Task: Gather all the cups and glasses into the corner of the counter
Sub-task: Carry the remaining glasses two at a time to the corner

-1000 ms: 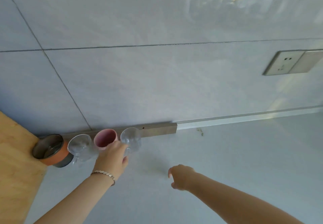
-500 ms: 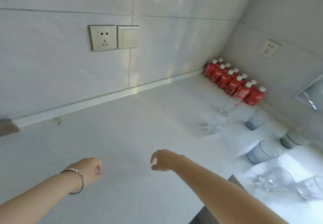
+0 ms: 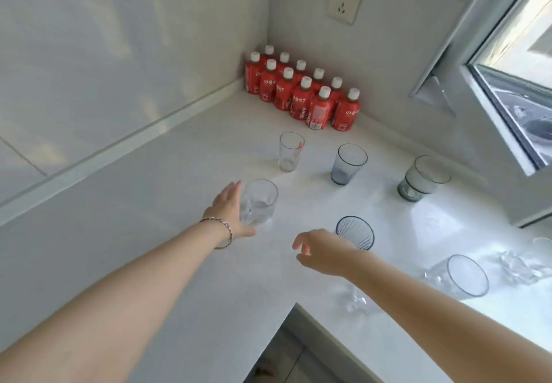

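Observation:
Several glasses stand on the white counter (image 3: 167, 233). My left hand (image 3: 228, 214) lies with spread fingers against the left side of a clear glass mug (image 3: 261, 203); no closed grip shows. My right hand (image 3: 321, 252) hovers with loosely curled fingers, holding nothing, just in front of a blue ribbed glass (image 3: 358, 233). Farther back stand a tall clear glass with red print (image 3: 289, 151), a blue-grey glass (image 3: 348, 164) and a green-grey glass (image 3: 422, 178). At the right are a clear glass (image 3: 461, 275) and another clear glass (image 3: 521, 264). A clear stemmed glass (image 3: 355, 300) shows partly under my right forearm.
Several red bottles with white caps (image 3: 301, 92) fill the far corner of the counter. A wall socket (image 3: 345, 0) sits above them, and an open window frame (image 3: 478, 90) juts in at the right. The counter's inner edge (image 3: 298, 308) drops off near my right arm.
The view has swung right, from the cups at the counter's left end to this corner. My left hand has left those cups and now touches the clear mug; my right hand has reached forward.

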Available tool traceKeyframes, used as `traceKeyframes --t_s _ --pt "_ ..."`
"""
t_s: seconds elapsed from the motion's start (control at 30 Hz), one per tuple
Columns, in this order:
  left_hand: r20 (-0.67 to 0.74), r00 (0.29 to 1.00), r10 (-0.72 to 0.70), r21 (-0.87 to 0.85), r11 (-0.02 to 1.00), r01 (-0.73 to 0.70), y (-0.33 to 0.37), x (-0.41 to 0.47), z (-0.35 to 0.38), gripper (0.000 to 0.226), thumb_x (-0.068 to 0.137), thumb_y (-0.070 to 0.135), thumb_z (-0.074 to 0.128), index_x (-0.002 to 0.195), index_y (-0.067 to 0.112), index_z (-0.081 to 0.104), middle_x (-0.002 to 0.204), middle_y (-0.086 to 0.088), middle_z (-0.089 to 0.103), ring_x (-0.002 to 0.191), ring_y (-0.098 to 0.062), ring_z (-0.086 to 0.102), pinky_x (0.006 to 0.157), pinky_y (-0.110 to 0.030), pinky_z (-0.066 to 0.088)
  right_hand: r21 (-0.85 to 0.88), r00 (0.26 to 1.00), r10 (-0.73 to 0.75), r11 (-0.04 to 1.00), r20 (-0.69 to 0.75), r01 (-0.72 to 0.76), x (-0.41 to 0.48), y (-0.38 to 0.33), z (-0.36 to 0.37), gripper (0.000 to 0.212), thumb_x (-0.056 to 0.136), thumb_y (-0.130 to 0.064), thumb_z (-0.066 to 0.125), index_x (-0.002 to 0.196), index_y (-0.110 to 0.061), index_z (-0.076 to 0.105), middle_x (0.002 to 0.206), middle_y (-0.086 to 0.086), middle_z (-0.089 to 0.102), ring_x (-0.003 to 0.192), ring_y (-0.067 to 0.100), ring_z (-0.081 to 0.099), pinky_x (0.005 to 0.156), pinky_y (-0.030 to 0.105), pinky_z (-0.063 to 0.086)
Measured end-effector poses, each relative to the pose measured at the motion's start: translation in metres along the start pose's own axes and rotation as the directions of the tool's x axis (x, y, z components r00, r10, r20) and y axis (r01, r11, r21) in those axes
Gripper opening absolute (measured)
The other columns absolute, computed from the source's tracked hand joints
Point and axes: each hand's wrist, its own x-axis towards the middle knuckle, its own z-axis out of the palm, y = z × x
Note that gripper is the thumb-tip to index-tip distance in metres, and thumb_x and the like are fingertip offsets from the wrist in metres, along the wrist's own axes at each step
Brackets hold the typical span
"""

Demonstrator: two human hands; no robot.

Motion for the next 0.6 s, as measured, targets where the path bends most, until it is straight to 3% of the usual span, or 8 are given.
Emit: traceKeyframes --t_s 0.1,0.2,0.37,0.47,0.53,0.6 --pt "0.027 0.998 -0.049 -0.009 0.999 0.049 0.030 0.042 0.001 0.117 0.065 0.030 0.080 0.148 0.020 -0.002 0.159 -0.001 0.004 0.144 -0.021 0.019 0.114 -0.043 0.029 0.090 0.999 0.007 0.996 -0.049 -0.002 -0.006 0.023 -0.008 0.030 0.091 -0.028 0.050 0.120 -0.022 0.057 0.116 0.000 0.062 0.107 0.019 0.058 0.088 0.031 0.047" --pt "0.046 0.996 -0.078 -0.036 0.996 0.080 0.039 0.060 0.013 0.103 0.065 0.024 0.078 0.146 0.018 0.015 0.152 -0.004 0.023 0.133 -0.024 0.039 0.105 -0.039 0.040 0.163 0.995 0.000 0.986 -0.100 0.016 -0.009 0.041 -0.015 0.029 0.091 -0.026 0.050 0.119 -0.021 0.058 0.113 -0.001 0.062 0.104 0.019 0.058 0.090 0.033 0.049" --pt "-0.118 0.988 -0.097 -0.111 0.990 0.084 0.026 0.035 0.021 0.085 0.058 0.030 0.081 0.131 0.018 0.039 0.132 -0.004 0.043 0.110 -0.026 0.056 0.090 -0.036 0.049 0.215 0.955 0.023 0.976 -0.296 0.043 -0.017 0.062 -0.030 0.031 0.088 -0.029 0.059 0.118 -0.025 0.060 0.120 -0.003 0.057 0.112 0.017 0.055 0.095 0.030 0.045" --pt "-0.155 0.984 -0.083 -0.104 0.992 0.067 0.012 0.001 0.022 0.080 0.056 0.035 0.080 0.126 0.026 0.041 0.127 0.002 0.046 0.102 -0.022 0.061 0.082 -0.033 0.052 0.140 0.943 0.070 0.990 -0.327 -0.025 -0.016 0.084 -0.033 0.058 0.079 -0.041 0.067 0.132 -0.027 0.047 0.136 0.000 0.043 0.126 0.021 0.042 0.105 0.033 0.036" --pt "-0.179 0.980 -0.092 -0.114 0.991 0.072 -0.002 -0.024 0.019 0.081 0.055 0.038 0.081 0.125 0.029 0.041 0.126 0.006 0.047 0.102 -0.018 0.062 0.082 -0.032 0.052 0.046 0.960 0.131 0.991 -0.248 -0.124 -0.012 0.091 -0.026 0.081 0.070 -0.051 0.071 0.139 -0.033 0.033 0.143 0.002 0.033 0.129 0.025 0.039 0.105 0.038 0.037" --pt "-0.195 0.973 -0.123 -0.123 0.987 0.100 -0.016 -0.048 0.015 0.085 0.055 0.039 0.081 0.128 0.028 0.040 0.128 0.008 0.047 0.105 -0.016 0.061 0.085 -0.033 0.052 0.008 0.971 0.167 0.986 -0.169 -0.168 -0.007 0.092 -0.015 0.091 0.067 -0.051 0.072 0.142 -0.034 0.024 0.143 0.003 0.031 0.126 0.027 0.043 0.098 0.037 0.044"
